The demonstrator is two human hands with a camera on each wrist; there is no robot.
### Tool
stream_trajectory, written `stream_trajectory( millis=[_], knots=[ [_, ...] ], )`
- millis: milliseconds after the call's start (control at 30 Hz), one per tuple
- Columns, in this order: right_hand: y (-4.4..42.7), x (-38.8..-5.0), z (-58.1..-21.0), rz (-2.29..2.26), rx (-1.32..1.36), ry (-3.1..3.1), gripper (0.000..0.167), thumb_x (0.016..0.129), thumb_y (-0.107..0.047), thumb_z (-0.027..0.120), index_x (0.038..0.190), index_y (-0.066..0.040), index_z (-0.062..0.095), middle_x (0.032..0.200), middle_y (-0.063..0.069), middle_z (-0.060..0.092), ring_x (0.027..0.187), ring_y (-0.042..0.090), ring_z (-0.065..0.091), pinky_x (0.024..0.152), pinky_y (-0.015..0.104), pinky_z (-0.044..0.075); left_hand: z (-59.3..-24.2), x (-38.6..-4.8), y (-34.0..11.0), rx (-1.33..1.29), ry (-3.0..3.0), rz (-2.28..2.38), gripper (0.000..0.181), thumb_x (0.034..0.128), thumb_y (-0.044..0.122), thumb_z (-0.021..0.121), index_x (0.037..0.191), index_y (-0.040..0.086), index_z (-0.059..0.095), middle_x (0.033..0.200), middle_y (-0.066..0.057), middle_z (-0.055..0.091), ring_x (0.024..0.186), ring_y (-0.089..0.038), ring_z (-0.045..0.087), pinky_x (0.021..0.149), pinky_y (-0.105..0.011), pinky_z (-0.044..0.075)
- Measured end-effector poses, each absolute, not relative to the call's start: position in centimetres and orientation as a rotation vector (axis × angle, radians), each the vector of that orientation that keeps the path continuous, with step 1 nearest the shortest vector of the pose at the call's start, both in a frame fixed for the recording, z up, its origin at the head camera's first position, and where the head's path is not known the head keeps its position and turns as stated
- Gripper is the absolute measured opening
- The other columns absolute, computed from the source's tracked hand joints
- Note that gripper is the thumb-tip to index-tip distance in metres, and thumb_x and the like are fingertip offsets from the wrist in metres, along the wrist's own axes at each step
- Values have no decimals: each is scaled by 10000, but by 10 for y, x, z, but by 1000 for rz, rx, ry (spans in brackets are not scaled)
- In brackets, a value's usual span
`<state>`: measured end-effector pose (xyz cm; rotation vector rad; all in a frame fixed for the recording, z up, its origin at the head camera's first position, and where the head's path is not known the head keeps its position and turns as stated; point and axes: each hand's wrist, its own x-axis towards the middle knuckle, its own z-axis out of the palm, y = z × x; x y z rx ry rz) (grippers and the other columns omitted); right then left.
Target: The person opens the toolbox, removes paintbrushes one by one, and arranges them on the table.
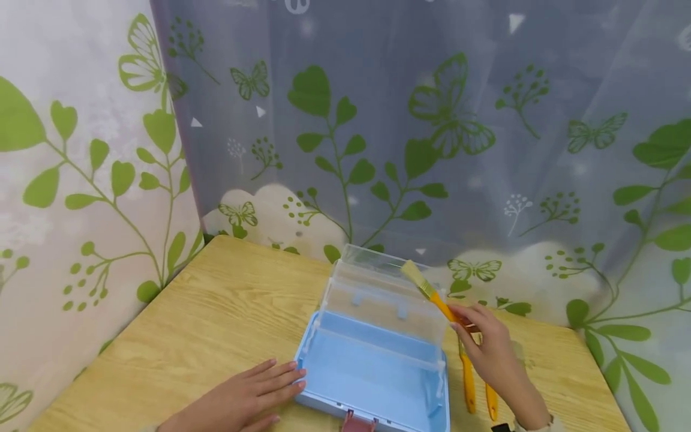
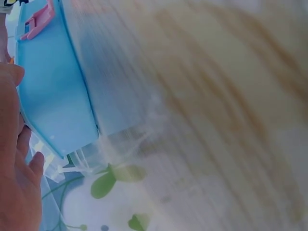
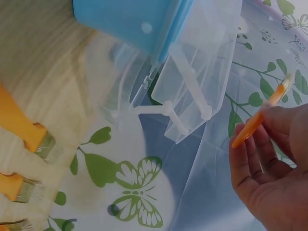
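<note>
A light blue plastic box [image 1: 356, 366] stands on the table with its clear lid [image 1: 391, 261] and clear hinged trays [image 1: 332, 288] raised at the back; its base is bare inside. My right hand [image 1: 493, 345] pinches a paintbrush [image 1: 439, 305] by its orange handle, pale bristles up, above the box's right side. In the right wrist view thumb and fingers close round that handle [image 3: 252, 127]. My left hand [image 1: 243, 393], fingers straight, touches the box's left wall. At the box's front is a pink latch [image 2: 41, 20].
Two orange-handled brushes [image 1: 468, 384] show on the table right of the box, partly behind my right arm; the right wrist view shows three brush ends [image 3: 45, 147]. The wooden table [image 1: 216, 312] meets leaf-patterned cloth [image 1: 378, 150] behind and at left.
</note>
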<state>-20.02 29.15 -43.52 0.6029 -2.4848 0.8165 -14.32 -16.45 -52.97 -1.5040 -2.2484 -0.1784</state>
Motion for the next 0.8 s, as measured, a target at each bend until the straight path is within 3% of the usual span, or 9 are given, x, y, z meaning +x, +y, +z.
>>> stream_trajectory(
  millis=[333,633,800],
  knots=[
    [308,-173,-449,852,426,-2518,320,886,88,721,1187,-19,722,962,11,673,828,4,627,658,201,583,-532,-146,-163,-1507,-2238,-158,644,1023,317,618,1577,86,382,1588,-80,444,1567,-161,177,1272,-277,-2],
    [324,-157,-465,879,336,-2483,340,880,110,716,1197,-15,717,972,25,642,835,-51,597,632,146,549,-533,-144,-163,-1499,-2282,-219,667,1017,289,628,1592,94,352,1608,-76,416,1493,-215,381,1272,-276,12],
    [328,-149,-474,882,241,-2497,307,878,91,730,1167,-14,725,959,42,661,803,-60,595,621,154,549,-533,-142,-164,-1499,-2271,-219,667,1006,288,648,1581,89,375,1589,-79,445,1504,-208,362,1272,-271,18]
  ],
)
